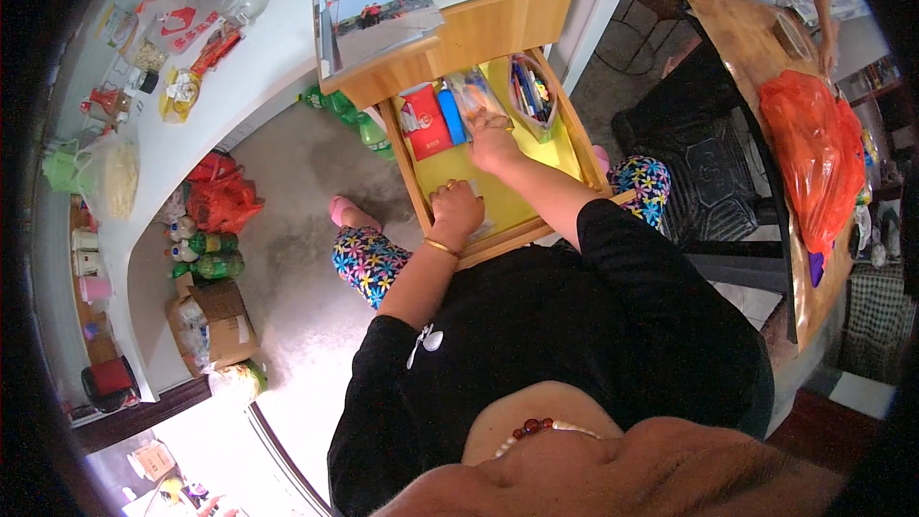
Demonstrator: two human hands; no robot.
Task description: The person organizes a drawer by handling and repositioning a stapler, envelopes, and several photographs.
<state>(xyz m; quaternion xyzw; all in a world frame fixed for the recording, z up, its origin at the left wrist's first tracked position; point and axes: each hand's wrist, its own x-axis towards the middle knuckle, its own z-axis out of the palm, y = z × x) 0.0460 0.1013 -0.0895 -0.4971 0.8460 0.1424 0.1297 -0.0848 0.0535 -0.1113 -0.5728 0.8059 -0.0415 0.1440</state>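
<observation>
1. While the pale wooden drawer with a yellow lining [559, 159] stands pulled out between the knees, the flat red packet with a pale printed patch [428, 124], at its left, is best left lying flat, so that no corner is caught under the drawer's edge.
2. Just beside it, the slim bright-blue oblong item [452, 117] is best kept straight, since it could easily be knocked askew by the neighbouring fingers.
3. The clear plastic packet with mixed orange and pale contents [470, 90], toward the back of the drawer, is best handled by its near end with light pressure, as thin film is likely to slip or crumple.
4. At the right, the clear upright-edged pouch packed with pens [532, 101] is best not brushed, lest its contents be spilled.
5. As for grip, the left hand [458, 209] is held with fingers curled low over the drawer's near left part; whether anything is pinched cannot be told.
6. The right hand [493, 141] is laid on the clear packet's near end, fingers slightly bent; whether it is clamped or merely touched cannot be told.
</observation>
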